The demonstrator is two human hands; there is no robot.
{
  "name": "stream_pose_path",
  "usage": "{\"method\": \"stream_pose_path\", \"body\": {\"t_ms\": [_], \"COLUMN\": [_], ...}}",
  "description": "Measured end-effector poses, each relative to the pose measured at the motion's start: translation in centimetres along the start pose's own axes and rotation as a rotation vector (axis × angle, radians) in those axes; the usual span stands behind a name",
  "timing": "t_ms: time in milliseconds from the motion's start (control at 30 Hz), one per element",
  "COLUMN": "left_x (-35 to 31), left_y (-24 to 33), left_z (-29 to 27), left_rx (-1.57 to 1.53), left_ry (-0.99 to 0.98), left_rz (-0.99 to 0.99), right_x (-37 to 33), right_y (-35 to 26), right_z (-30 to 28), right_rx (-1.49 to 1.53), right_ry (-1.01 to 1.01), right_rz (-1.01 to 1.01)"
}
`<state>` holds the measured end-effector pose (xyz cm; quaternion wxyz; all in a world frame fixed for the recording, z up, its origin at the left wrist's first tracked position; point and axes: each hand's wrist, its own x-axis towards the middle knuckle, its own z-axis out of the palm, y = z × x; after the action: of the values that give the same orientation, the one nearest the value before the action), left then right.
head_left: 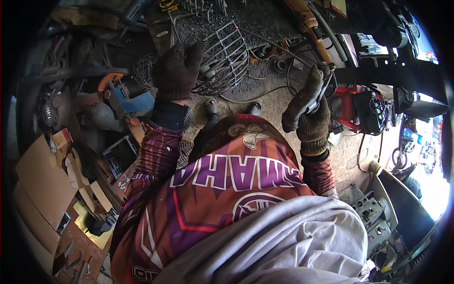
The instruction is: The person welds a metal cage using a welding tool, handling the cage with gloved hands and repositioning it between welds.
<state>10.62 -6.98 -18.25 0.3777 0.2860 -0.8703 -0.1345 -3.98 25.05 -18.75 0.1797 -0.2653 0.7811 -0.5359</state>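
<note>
Dark metal bars, crossed into a curved wire cage (231, 52), stood just right of the left hand (177, 71) and ahead of the right hand (314, 125), to its left. Knitted gloves covered both hands. The right hand was wrapped around a worn grey tool (302, 97), from whose far end a thin rod (265, 39) ran forward and left to the cage's upper edge. The left glove met the cage's near side in the view, but whether its fingers were clamped on a bar or merely beside it, I cannot tell

As for progress, the cage seemed largely formed, its long bars and cross bars set in a grid. With the rod's tip at or close to 1 upper corner, work there looked unfinished; which joints were sound, and how many remained, was too small to judge. Beyond the right hand lay an orange power tool (302, 16); left of the left hand, a loose wire basket (144, 71)
</note>
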Motion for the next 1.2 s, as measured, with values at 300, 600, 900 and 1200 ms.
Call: {"method": "stream_pose_path", "body": {"t_ms": [300,600,900,1200], "left_x": [-0.2,-0.4,-0.2,-0.2], "left_y": [-0.5,-0.9,-0.4,-0.1], "left_z": [0.4,0.6,0.2,0.1], "left_rx": [-0.011,-0.015,-0.031,-0.021], "left_ry": [0.020,0.002,0.006,-0.038], "left_rz": [0.015,-0.006,-0.010,-0.049], "right_x": [0.1,0.1,0.2,0.5], "right_y": [-0.9,0.6,0.4,-2.7], "right_z": [0.6,-0.1,0.1,0.2], "right_rx": [0.288,0.048,0.124,-0.287], "right_ry": [0.025,-0.011,0.003,0.010], "right_rz": [0.049,-0.024,0.015,-0.042]}}
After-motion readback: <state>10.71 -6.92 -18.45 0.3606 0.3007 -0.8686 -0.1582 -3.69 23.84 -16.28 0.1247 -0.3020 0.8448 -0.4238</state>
